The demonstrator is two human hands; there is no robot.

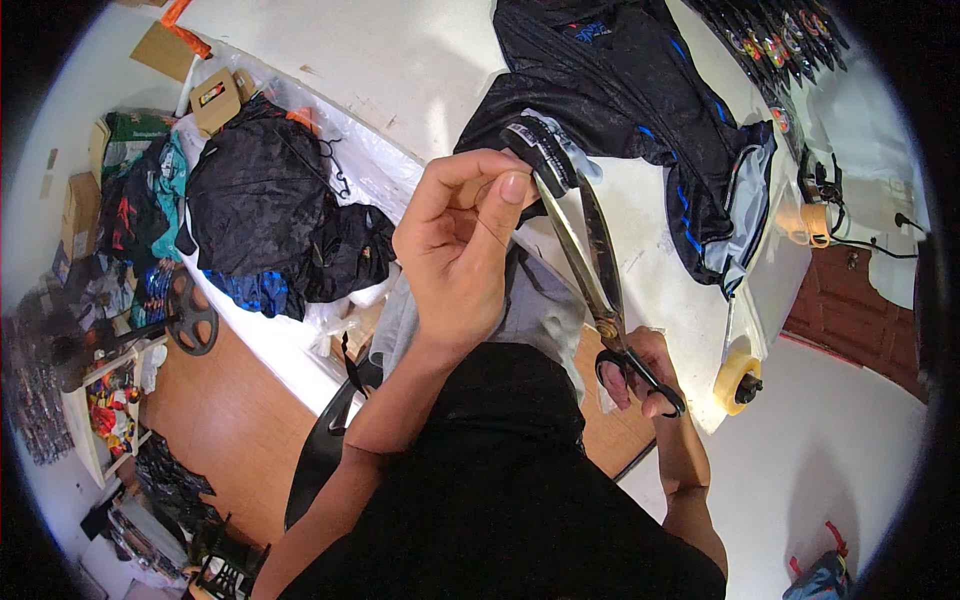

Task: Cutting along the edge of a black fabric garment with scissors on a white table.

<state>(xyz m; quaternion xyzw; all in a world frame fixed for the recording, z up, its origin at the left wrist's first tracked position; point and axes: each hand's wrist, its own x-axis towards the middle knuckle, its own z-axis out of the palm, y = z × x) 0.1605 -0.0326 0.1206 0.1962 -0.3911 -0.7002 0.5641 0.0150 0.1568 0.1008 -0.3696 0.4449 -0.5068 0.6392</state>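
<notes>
My right hand (642, 372) is closed around the black handles of a large pair of scissors (603, 290). The scissor blades point up and away, parted a little, with their tips at a black band edged in pale fabric (545, 150). My left hand (465, 235) pinches that band between thumb and fingers, just left of the tips. Whether the blades touch the cloth I cannot tell. Beyond lies a black garment (610, 100) with blue trim and a grey lining showing at one end; whether the band belongs to it is unclear.
A white table (400, 60) spans the far side. At left are a heap of black clothing (270, 200), a small cardboard box (215, 100) and a black handwheel (192, 315). A yellow tape roll (735, 385) sits at the table's right edge. Grey cloth (540, 310) lies by my lap.
</notes>
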